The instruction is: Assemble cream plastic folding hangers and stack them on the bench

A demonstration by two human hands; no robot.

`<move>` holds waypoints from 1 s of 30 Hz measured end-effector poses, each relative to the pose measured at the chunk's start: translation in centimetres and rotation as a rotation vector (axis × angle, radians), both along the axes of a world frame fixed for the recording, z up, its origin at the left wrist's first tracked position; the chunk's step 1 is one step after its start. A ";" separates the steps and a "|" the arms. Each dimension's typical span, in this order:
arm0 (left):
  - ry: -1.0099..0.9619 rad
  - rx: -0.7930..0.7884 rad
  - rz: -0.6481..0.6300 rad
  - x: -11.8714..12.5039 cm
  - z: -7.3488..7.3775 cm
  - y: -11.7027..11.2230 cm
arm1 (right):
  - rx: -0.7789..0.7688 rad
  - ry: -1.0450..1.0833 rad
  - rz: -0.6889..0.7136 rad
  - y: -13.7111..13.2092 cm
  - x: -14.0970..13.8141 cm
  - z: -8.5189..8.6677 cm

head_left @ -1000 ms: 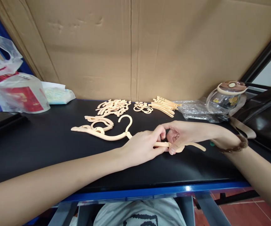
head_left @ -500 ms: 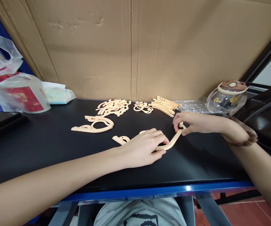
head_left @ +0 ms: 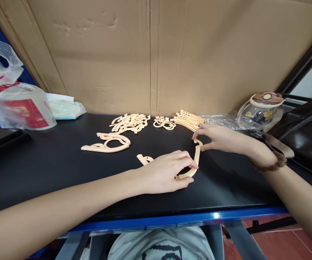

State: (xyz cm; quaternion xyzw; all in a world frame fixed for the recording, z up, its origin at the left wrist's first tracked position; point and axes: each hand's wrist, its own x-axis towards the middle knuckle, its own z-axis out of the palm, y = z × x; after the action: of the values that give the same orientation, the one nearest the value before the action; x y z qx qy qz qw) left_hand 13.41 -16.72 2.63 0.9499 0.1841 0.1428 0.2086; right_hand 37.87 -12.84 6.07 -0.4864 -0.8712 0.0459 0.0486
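A beige folding hanger (head_left: 196, 157) lies on the black tabletop, partly under my left hand (head_left: 172, 171). The thumb and fingers of that hand are closed on its curved arm, while the far end of the other arm pokes out past my wrist. At its small hook, my right hand (head_left: 212, 139) pinches with thumb and forefinger on either side. Another folded hanger (head_left: 118, 148) of the same colour rests to the left, apart from both hands.
Along the back are a heap of beige curved hooks (head_left: 130, 122), several ring-shaped parts (head_left: 164, 123) and a stack of beige arms (head_left: 188, 120). A clear jar (head_left: 261, 113) stands at right. A bagged tub (head_left: 22, 112), tissue pack (head_left: 66, 108) and dark phone (head_left: 4, 141) are at left.
The hanger has swung so its hook end points more away from me and further left. My right hand has moved left with the hook; my left hand stays nearly in place.
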 end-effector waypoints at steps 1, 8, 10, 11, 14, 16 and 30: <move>0.003 0.006 -0.003 0.0 0.0 0.0 | -0.007 -0.015 -0.048 -0.1 -0.1 0.1; 0.022 0.041 -0.026 0.0 -0.2 0.0 | -0.176 0.069 0.086 -1.2 -1.7 0.7; 0.002 0.078 -0.019 0.1 -0.1 0.1 | -0.216 0.109 0.165 -1.7 -2.1 1.0; -0.013 0.098 -0.009 0.0 0.1 0.1 | -0.250 0.132 0.195 -1.9 -2.3 1.1; -0.043 0.124 0.022 -0.4 1.1 0.5 | -0.345 0.163 0.215 -2.5 -2.6 1.6; -0.013 0.096 0.022 -1.2 2.0 1.1 | -0.366 0.150 0.205 -2.7 -2.5 1.7; 0.330 -0.146 0.133 -6.1 4.8 3.5 | 0.056 0.123 0.119 -1.3 -3.0 -0.6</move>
State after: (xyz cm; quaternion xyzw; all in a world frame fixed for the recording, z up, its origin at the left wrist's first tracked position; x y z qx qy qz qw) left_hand 7.32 -13.25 7.48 0.9284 0.2883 -0.0151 0.2341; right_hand 34.84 -14.10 5.49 -0.4283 -0.8949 0.0542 0.1128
